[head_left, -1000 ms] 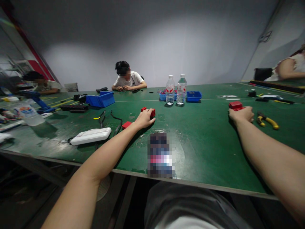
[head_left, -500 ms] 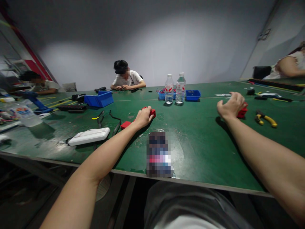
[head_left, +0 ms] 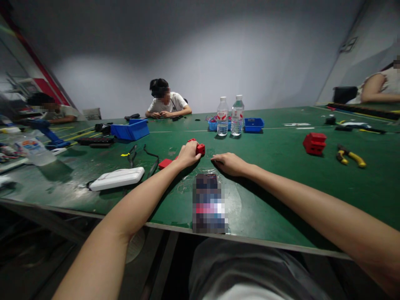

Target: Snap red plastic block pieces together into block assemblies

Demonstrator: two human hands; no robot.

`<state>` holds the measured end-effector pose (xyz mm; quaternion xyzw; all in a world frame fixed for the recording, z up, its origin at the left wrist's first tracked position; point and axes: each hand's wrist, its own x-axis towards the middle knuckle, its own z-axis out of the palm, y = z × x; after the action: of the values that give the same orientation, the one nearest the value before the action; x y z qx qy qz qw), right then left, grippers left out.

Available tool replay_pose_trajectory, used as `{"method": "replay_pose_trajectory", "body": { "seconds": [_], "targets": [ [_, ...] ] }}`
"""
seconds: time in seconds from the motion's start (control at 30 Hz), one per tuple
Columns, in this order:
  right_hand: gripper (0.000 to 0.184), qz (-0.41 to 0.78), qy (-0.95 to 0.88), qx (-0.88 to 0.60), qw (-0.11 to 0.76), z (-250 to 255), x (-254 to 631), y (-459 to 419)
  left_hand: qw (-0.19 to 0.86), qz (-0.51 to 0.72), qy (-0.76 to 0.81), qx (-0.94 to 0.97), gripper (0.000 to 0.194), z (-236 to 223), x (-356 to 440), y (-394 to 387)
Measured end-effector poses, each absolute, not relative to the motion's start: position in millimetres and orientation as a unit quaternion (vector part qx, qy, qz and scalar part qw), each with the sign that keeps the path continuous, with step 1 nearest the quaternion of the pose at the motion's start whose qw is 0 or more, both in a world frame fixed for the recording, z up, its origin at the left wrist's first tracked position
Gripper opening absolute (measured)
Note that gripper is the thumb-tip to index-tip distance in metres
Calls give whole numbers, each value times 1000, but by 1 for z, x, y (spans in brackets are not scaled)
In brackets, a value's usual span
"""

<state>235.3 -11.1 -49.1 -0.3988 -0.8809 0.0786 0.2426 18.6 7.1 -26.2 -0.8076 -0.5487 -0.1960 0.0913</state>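
Observation:
My left hand [head_left: 188, 154] is closed round a small red plastic part [head_left: 200, 148] on the green table [head_left: 268, 183], just past a blurred-out phone [head_left: 208, 203]. A flat red piece [head_left: 165, 163] lies just left of that hand's wrist. My right hand [head_left: 229, 163] rests flat on the table beside the left one, fingers stretched out toward the red part and holding nothing. A red block [head_left: 314, 143] sits alone on the table far to the right, with yellow-handled pliers [head_left: 349, 156] beside it.
Two water bottles [head_left: 229, 116] and small blue bins [head_left: 253, 124] stand at the table's middle; a bigger blue bin [head_left: 131, 129] is further left. A white flat device [head_left: 118, 178] and black cables [head_left: 146, 157] lie at the left. Other people sit at the far side, left and right.
My right hand let go of the red block at the far right and swung left to lie beside my left hand. The left hand stayed on its red part.

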Motion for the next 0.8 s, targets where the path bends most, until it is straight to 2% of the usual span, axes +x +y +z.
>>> {"method": "replay_pose_trajectory", "body": {
  "seconds": [0.13,0.27,0.4,0.53,0.8],
  "targets": [
    [22,95,-875,-409,243,-48,229,-18,85,-213,-504,-832,22,-23,21,5],
    [31,170,-814,-429,353,-50,234,-10,101,-216,-475,-847,23,-21,31,-1],
    [36,325,-724,-417,444,-53,234,2,123,-210,-429,-870,19,-21,41,-7],
    [34,379,-716,-370,455,-51,235,4,113,-190,-379,-899,17,-22,43,-11],
    [32,421,-689,-391,442,-48,241,2,94,-170,-322,-926,26,-18,39,-12]
  ]
}}
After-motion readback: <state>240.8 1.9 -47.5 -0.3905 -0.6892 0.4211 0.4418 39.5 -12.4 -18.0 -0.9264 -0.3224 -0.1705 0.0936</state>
